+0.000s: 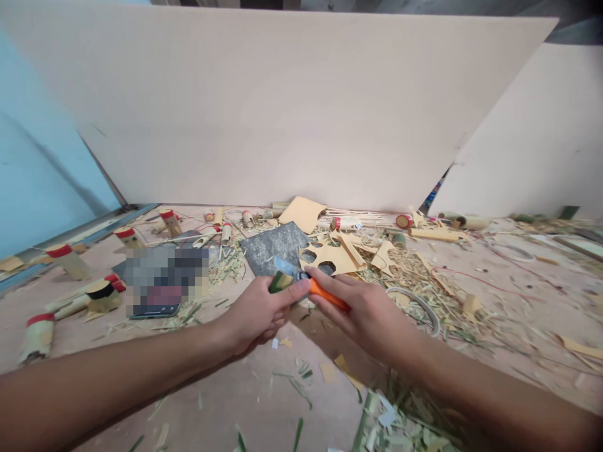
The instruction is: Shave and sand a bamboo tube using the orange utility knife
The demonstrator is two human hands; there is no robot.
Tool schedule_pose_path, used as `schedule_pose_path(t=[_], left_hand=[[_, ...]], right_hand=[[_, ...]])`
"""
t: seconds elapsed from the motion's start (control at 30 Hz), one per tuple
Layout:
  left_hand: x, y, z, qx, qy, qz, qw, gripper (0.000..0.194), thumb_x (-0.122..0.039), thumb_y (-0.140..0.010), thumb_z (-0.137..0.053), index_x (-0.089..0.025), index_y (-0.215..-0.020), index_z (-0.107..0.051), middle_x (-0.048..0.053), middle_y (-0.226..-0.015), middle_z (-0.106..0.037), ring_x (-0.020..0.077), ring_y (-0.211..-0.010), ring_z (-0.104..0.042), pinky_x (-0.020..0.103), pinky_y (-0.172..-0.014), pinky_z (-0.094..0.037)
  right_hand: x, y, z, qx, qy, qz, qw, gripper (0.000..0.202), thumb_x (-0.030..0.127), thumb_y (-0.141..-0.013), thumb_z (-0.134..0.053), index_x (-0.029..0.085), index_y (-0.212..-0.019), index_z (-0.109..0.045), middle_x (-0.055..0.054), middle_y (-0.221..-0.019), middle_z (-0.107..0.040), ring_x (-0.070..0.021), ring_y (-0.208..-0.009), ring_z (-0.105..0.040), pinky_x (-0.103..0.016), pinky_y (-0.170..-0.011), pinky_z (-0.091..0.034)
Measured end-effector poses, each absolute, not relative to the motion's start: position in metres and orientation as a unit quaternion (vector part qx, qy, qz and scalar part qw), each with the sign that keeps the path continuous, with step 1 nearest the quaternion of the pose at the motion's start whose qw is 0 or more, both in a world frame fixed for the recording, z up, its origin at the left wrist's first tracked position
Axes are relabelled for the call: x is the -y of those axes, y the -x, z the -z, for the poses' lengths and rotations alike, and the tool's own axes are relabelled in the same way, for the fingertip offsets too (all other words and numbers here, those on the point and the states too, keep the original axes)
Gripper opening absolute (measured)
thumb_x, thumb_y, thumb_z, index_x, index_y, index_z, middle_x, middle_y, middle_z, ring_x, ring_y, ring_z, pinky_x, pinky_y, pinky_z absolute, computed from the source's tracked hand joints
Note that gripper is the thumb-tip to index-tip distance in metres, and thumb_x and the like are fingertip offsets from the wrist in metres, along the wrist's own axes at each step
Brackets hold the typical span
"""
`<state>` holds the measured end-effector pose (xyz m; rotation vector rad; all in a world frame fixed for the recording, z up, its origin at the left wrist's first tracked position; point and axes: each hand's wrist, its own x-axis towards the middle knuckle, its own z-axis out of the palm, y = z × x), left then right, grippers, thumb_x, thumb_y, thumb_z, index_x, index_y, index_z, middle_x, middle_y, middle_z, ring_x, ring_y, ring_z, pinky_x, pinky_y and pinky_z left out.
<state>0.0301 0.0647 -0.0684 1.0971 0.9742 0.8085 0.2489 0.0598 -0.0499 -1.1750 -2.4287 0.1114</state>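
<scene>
Near the middle of the view, my left hand (257, 314) is closed around a short green bamboo piece (279, 282), whose end shows above the fingers. The left thumb reaches across to the knife. My right hand (360, 307) grips an orange-handled knife (328, 295). Its blade points up and left, just over the bamboo piece. A dark grey sheet (271, 246) and a yellow sheet with cut-out holes (332, 257) lie just beyond the hands.
Bamboo tubes with red tops (70, 260) stand at the left, near a partly blurred-out phone (155, 310). Shavings (405, 270) and a roll of tape (431, 312) lie at the right. A pale board (282, 107) rises behind.
</scene>
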Motion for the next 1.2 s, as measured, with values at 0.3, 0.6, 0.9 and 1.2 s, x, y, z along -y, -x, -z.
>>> schedule_pose_path(t=[0.3, 0.6, 0.9, 1.2], left_hand=[[-0.074, -0.025, 0.073, -0.380, -0.492, -0.349, 0.701, 0.046, -0.061, -0.093, -0.065, -0.020, -0.078, -0.051, -0.004, -0.059, -0.056, 0.0078, -0.035, -0.045, 0.018, -0.031, -0.037], [-0.074, -0.020, 0.080, -0.338, -0.511, -0.343, 0.712, 0.047, -0.060, -0.089, -0.073, -0.018, -0.081, -0.054, -0.002, -0.063, -0.060, 0.0090, -0.040, -0.052, 0.020, -0.034, -0.046], [-0.071, -0.023, 0.077, -0.377, -0.509, -0.373, 0.678, 0.047, -0.046, -0.074, -0.092, -0.018, -0.092, -0.059, -0.011, -0.053, -0.047, 0.0037, -0.043, -0.032, 0.015, -0.039, -0.024], [-0.070, -0.030, 0.077, -0.426, -0.480, -0.395, 0.658, 0.053, -0.065, -0.079, -0.080, -0.022, -0.078, -0.048, -0.012, -0.050, -0.037, 0.0047, -0.039, -0.025, 0.019, -0.035, -0.018]], right_hand=[[-0.069, -0.253, 0.051, 0.854, 0.453, -0.060, 0.248, 0.049, 0.044, -0.108, -0.047, 0.022, -0.150, -0.056, -0.011, -0.107, -0.077, -0.0231, -0.086, -0.074, -0.032, -0.077, -0.056], [-0.070, -0.255, 0.051, 0.886, 0.402, -0.089, 0.213, 0.050, 0.045, -0.108, -0.048, 0.024, -0.152, -0.055, -0.007, -0.092, -0.070, -0.0190, -0.076, -0.068, -0.028, -0.069, -0.051], [-0.065, -0.255, 0.049, 0.910, 0.372, -0.080, 0.164, 0.049, 0.044, -0.107, -0.049, 0.030, -0.154, -0.052, -0.008, -0.101, -0.073, -0.0197, -0.082, -0.071, -0.026, -0.067, -0.050], [-0.053, -0.240, 0.052, 0.859, 0.475, -0.015, 0.190, 0.049, 0.043, -0.108, -0.045, 0.025, -0.154, -0.051, -0.010, -0.097, -0.074, -0.0229, -0.073, -0.071, -0.030, -0.065, -0.050]])
